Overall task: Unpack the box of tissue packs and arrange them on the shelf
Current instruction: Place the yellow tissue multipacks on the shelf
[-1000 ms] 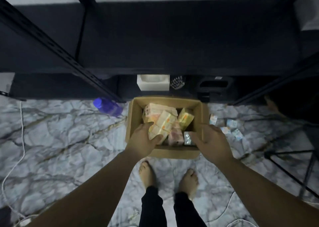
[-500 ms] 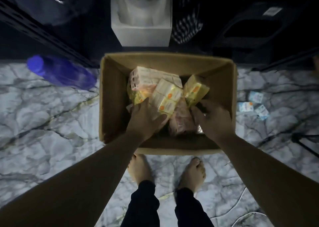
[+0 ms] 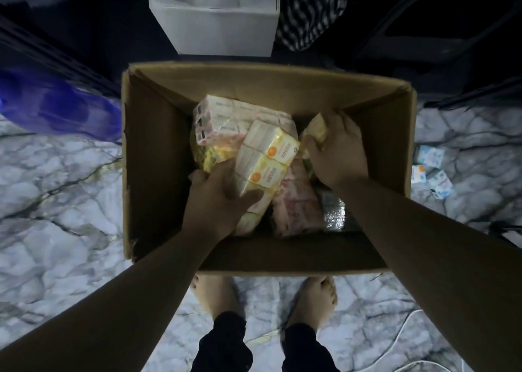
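Note:
An open cardboard box (image 3: 158,157) stands on the floor in front of my feet, holding several tissue packs. My left hand (image 3: 217,199) is inside it, gripping the near end of a yellow-white tissue pack with orange dots (image 3: 267,159). My right hand (image 3: 336,151) is closed over a yellow tissue pack (image 3: 317,127) at the box's far right. A pink-white pack (image 3: 226,117) lies at the back, a pink pack (image 3: 296,205) in the middle, and a silvery one (image 3: 334,210) beside my right forearm. The black shelf (image 3: 56,55) is beyond the box.
A white box (image 3: 220,29) and a checked cloth (image 3: 310,12) sit under the shelf behind the carton. A blue bottle (image 3: 56,103) lies on the marble floor at the left. Small blue-white packs (image 3: 432,171) lie on the floor at the right. A white cable (image 3: 401,337) runs near my feet.
My head has dropped closer to the box. Both hands went from the box's near rim down inside; the left took the orange-dotted pack, the right moved farther back onto the yellow pack.

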